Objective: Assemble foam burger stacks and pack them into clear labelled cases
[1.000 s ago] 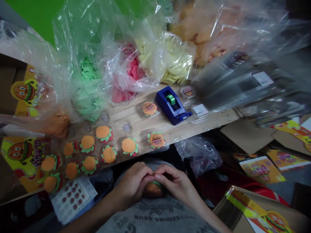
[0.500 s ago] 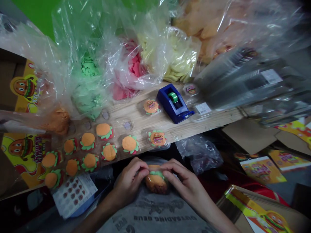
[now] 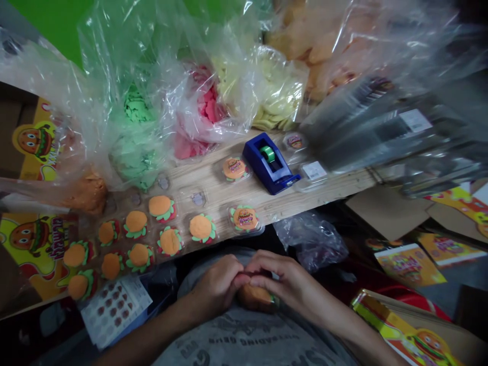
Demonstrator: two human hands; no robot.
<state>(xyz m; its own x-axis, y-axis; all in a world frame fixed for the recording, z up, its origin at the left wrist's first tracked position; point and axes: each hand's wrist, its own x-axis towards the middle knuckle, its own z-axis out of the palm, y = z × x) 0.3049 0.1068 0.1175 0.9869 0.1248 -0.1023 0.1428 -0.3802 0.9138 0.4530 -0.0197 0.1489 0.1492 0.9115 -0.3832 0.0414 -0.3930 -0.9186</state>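
Close to my body I have a clear-cased toy burger (image 3: 255,298), its orange bun showing below my fingers. My left hand (image 3: 222,281) is closed at the upper left of the case, with thumb and fingers pinched together. From the other side, my right hand (image 3: 282,278) pinches at the top edge and touches the left fingertips. The fingers hide the upper part of the case. Just beyond, on the board's edge, sits a closed clear case with a labelled toy burger (image 3: 244,218). A blue tape dispenser (image 3: 270,162) with green tape stands farther back.
Several toy burgers (image 3: 170,240) in clear trays fill the left of the wooden board (image 3: 213,185). Bags of green foam clay (image 3: 137,142), pink pieces (image 3: 208,104) and yellow pieces (image 3: 274,101) line the back. A sticker sheet (image 3: 114,310) lies lower left; printed cartons (image 3: 409,267) lie right.
My hands have come together over the top of the case, now covering its upper part. The burger has tilted and shifted slightly right and down. The view has moved a little.
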